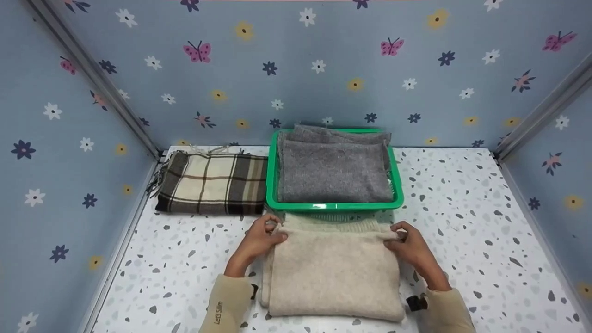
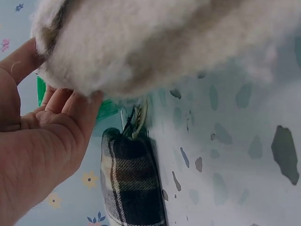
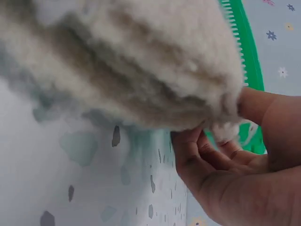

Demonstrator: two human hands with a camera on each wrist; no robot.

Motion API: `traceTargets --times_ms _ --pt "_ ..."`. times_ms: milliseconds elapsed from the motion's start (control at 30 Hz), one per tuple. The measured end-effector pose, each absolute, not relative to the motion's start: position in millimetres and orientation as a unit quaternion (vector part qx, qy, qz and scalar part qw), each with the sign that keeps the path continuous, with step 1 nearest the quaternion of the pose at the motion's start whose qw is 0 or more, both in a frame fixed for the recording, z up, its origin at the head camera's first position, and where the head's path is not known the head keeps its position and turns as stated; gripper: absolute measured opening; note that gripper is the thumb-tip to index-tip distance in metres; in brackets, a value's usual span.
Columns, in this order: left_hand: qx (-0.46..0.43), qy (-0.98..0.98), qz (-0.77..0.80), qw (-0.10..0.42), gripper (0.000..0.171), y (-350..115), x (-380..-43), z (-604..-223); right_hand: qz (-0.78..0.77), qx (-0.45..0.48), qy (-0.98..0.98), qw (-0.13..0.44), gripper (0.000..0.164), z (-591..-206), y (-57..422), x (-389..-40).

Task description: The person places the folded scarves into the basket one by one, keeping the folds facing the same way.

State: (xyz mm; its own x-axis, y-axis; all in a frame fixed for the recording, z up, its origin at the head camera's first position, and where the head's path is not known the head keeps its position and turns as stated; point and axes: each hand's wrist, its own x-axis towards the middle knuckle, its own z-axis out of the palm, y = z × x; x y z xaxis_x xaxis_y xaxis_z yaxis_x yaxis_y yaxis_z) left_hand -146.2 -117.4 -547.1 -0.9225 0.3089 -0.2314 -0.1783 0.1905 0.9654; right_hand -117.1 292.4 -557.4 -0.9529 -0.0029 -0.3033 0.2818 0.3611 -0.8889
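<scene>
A folded beige knit garment (image 1: 335, 273), perhaps a sweater, lies in front of the green basket, with a ribbed edge showing along its far side. My left hand (image 1: 260, 237) pinches its far left corner between thumb and fingers. At the far right corner, my right hand (image 1: 409, 245) pinches the cloth the same way. Both wrist views show the thick, fuzzy layers (image 2: 127, 47) close up, with the thumb on one side and fingers on the other. Folded grey cloths (image 1: 335, 171) fill the green basket (image 1: 335, 206) just beyond.
Left of the basket lies a folded plaid scarf (image 1: 212, 185) with fringe, against the basket's side. The speckled white tabletop (image 1: 453, 203) is bounded by flower-patterned panels (image 1: 296, 74) at the back and both sides. Metal strips (image 1: 97, 78) run along the corners.
</scene>
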Motion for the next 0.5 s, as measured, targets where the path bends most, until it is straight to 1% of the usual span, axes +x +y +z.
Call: traceTargets --times_ms 233,500 --pt "0.062 0.737 0.642 0.203 0.028 -125 -145 -538 -0.596 0.040 0.795 0.104 0.031 -541 301 -111" --pt "0.094 0.708 0.664 0.221 0.027 -128 -147 -524 -0.586 0.011 0.807 0.078 0.029 -515 306 -106"
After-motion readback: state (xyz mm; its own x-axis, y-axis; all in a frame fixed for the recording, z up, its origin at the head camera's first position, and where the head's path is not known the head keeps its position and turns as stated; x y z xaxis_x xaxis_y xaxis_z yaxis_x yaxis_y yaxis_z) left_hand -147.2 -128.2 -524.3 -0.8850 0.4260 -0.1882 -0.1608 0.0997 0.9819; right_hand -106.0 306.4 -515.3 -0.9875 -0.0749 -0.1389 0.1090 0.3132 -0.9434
